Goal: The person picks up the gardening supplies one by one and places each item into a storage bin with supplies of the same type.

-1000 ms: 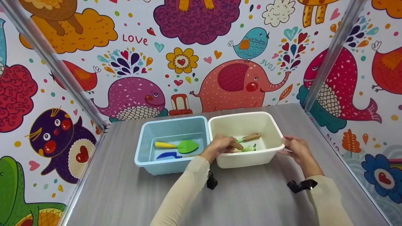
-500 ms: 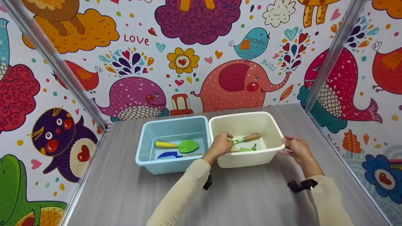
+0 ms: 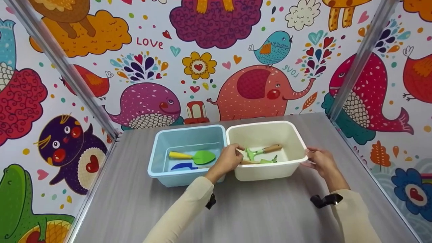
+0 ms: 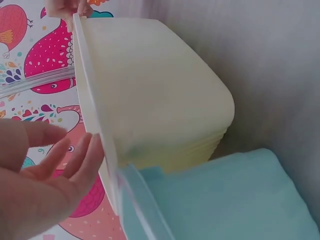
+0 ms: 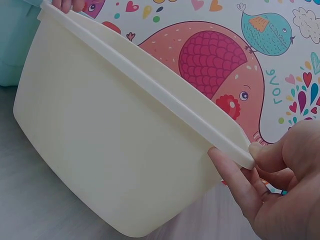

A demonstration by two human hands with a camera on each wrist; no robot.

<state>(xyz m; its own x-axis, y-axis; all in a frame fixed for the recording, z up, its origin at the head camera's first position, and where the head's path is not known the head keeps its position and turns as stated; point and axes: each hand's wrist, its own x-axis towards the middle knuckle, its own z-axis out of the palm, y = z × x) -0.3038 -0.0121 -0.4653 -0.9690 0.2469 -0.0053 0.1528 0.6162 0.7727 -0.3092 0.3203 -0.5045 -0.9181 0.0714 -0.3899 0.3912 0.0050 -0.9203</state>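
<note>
My left hand (image 3: pixel 226 159) is over the near left corner of the white basin (image 3: pixel 270 173), where it meets the blue one. In the left wrist view, its fingers (image 4: pixel 85 162) are loosely bent and hold nothing, beside the white rim. At the right corner, my right hand (image 3: pixel 320 163) grips that basin's rim, thumb above and fingers below. Inside lie a green-headed hand tool (image 3: pixel 257 152) with a wooden handle and a second green tool (image 3: pixel 269 160), partly hidden by the front wall. The blue basin (image 3: pixel 182 181) holds a green trowel (image 3: pixel 203 157) with a yellow handle and a blue curved-blade tool (image 3: pixel 184 166).
Both basins stand side by side on a grey table (image 3: pixel 256 209), against a patterned back wall (image 3: pixel 199 40). Metal posts (image 3: pixel 357 64) rise at the table's back corners. A black wrist mount (image 3: pixel 326 200) is on the right sleeve.
My left hand has drawn back leftward and out of the white basin, uncovering the green tool's head. The right hand keeps its hold on the rim. The head view has shifted slightly.
</note>
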